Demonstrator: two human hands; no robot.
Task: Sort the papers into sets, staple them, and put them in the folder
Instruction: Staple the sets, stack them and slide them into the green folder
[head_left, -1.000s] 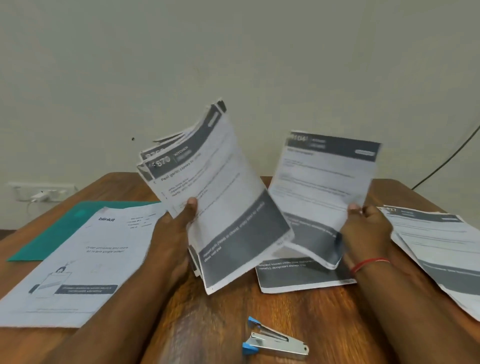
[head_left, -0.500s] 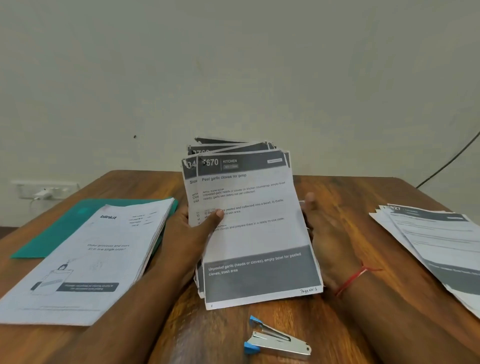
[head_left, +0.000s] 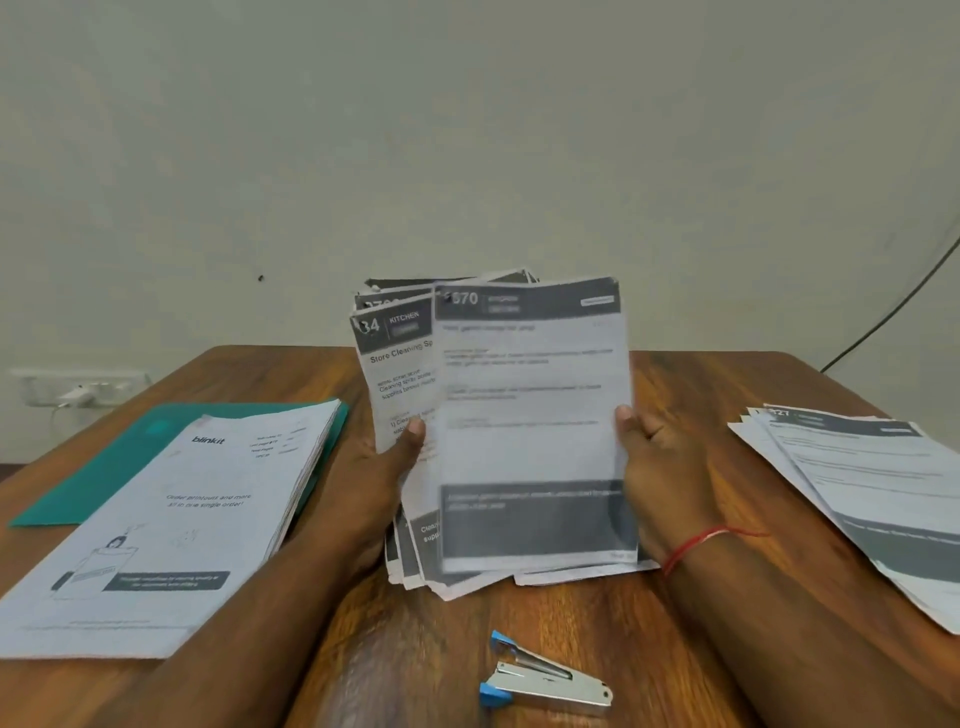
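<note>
A fanned bundle of printed papers (head_left: 400, 374) stands upright on the wooden table (head_left: 685, 395) in front of me. My left hand (head_left: 382, 467) grips it, thumb on the front. My right hand (head_left: 652, 457) pinches the right edge of the front sheet (head_left: 530, 415), headed "670", which sits shifted right of the bundle. A small silver stapler (head_left: 545, 686) with blue ends lies near the table's front edge. A green folder (head_left: 114, 462) lies at the left, partly under a stack with a "blinkit" cover sheet (head_left: 171, 519).
A spread pile of grey-banded sheets (head_left: 872, 488) lies at the right of the table. A wall socket with a white plug (head_left: 72, 395) sits low on the left wall. A black cable (head_left: 893, 312) runs down the right wall.
One second ago my right hand held a separate sheet; it is gone from that hand now. The right hand then came back to the bundle and now pulls the "670" sheet to the right.
</note>
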